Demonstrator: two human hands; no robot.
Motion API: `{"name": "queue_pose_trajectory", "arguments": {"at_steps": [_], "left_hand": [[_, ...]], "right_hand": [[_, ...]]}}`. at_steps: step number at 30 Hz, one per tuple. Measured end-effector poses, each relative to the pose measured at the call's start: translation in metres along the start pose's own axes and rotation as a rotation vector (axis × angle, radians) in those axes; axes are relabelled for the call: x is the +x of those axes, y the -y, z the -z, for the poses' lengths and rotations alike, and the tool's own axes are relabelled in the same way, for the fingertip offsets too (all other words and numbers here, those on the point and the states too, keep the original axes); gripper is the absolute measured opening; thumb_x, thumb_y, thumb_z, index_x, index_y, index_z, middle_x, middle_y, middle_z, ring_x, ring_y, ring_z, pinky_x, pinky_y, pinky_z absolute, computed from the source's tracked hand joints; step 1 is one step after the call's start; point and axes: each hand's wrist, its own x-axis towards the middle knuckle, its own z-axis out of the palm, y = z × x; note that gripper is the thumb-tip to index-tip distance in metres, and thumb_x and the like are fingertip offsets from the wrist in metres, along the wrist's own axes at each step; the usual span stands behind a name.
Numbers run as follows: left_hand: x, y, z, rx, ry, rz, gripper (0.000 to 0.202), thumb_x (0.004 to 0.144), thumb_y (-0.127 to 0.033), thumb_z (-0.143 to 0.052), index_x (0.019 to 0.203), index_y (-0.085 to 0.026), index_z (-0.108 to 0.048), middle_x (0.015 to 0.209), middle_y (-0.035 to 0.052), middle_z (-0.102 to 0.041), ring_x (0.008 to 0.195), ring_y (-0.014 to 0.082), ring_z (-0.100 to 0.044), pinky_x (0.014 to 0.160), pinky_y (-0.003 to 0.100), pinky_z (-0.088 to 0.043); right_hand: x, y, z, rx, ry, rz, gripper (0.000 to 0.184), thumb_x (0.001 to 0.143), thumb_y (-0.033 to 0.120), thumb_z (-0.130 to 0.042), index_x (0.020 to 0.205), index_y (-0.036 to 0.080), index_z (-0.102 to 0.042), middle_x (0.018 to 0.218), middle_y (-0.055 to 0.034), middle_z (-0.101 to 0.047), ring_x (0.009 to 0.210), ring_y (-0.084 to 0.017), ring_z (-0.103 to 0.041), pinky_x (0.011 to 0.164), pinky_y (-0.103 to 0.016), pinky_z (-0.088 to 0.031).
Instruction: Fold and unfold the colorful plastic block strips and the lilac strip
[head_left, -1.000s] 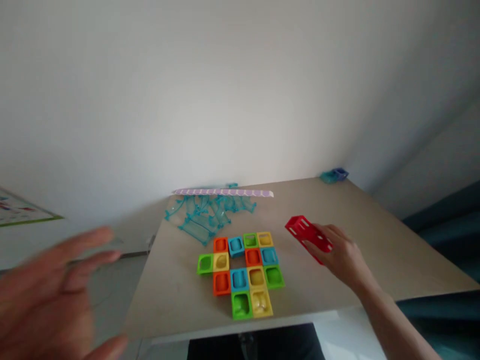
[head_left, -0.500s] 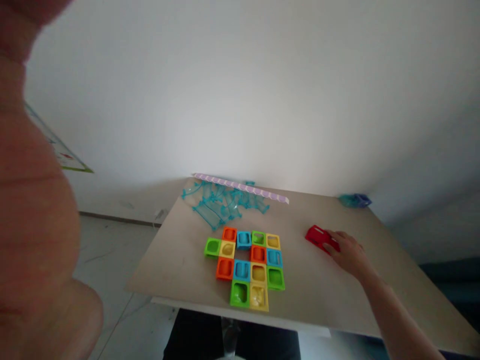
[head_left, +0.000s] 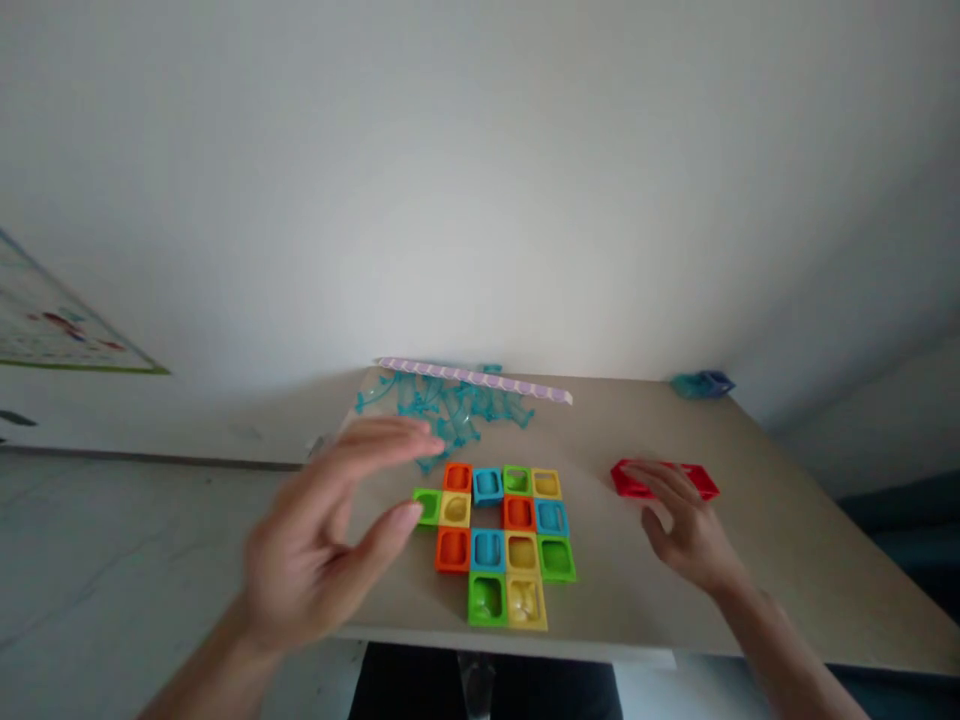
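Raised at the left, in front of the table's edge, my left hand (head_left: 334, 540) is open and slightly blurred. Its thumb and fingers are apart with nothing between them, its thumb tip by a green block at the left of a patchwork of coloured square plastic blocks (head_left: 521, 550). These are orange, blue, yellow and green, hollowed on top and set edge to edge with one gap inside. My right hand (head_left: 686, 530) is over a long red plastic piece (head_left: 699, 480), fingers stretched across it and thumb apart. The hand hides part of it; I cannot tell how firmly it touches.
Clear blue plastic track-like pieces (head_left: 457, 415) lie heaped at the back left, by a purple-and-white patterned strip (head_left: 480, 378). A blue and purple item (head_left: 703, 384) sits at the back right corner. The wall (head_left: 480, 200) rises behind the table (head_left: 600, 600). A poster (head_left: 67, 330) hangs at left.
My left hand has come down from close before the camera to beside the blocks. My right fingers have spread over the red piece, which has turned and shows more of its length.
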Motion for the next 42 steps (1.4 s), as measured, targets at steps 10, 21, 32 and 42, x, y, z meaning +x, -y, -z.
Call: {"name": "queue_pose_trajectory", "arguments": {"at_steps": [10,21,32,42], "left_hand": [[-0.078,0.076,-0.13,0.467,0.404,0.058,0.052,0.091,-0.029,-0.05,0.139,-0.013,-0.043,0.146,0.0179,-0.046,0.139,0.0338,-0.035,0.11,0.058,-0.033],[-0.084,0.072,-0.144,0.668,0.375,0.089,0.064,0.09,-0.022,-0.046,0.148,-0.005,-0.025,0.152,0.0227,-0.036,0.142,0.0342,-0.03,0.112,0.057,-0.028],[-0.08,0.072,-0.145,0.593,0.304,0.122,0.068,0.089,-0.027,-0.05,0.146,-0.004,-0.023,0.145,0.027,-0.043,0.137,0.0385,-0.037,0.108,0.062,-0.031],[-0.069,0.082,-0.136,0.277,0.181,0.141,0.052,0.085,-0.034,-0.059,0.129,-0.014,-0.04,0.125,0.0212,-0.059,0.123,0.0358,-0.053,0.1,0.055,-0.044]], "right_hand": [[0.037,0.128,-0.042,0.22,0.148,0.08,0.048,0.088,0.012,-0.046,0.134,0.021,-0.05,0.131,-0.0125,-0.059,0.13,-0.028,-0.047,0.11,-0.057,-0.032],[0.074,0.144,-0.092,0.235,0.255,0.059,0.061,0.075,0.008,-0.052,0.135,0.018,-0.049,0.128,-0.0121,-0.061,0.122,-0.026,-0.051,0.113,-0.053,-0.024],[0.065,0.137,-0.09,0.445,0.038,0.062,0.06,0.069,0.004,-0.046,0.126,0.019,-0.055,0.11,-0.0093,-0.068,0.104,-0.025,-0.059,0.105,-0.049,-0.036],[0.051,0.141,-0.036,0.433,0.003,-0.089,0.052,0.082,0.015,-0.051,0.133,0.022,-0.052,0.123,-0.0114,-0.06,0.112,-0.027,-0.055,0.096,-0.045,-0.041]]}}
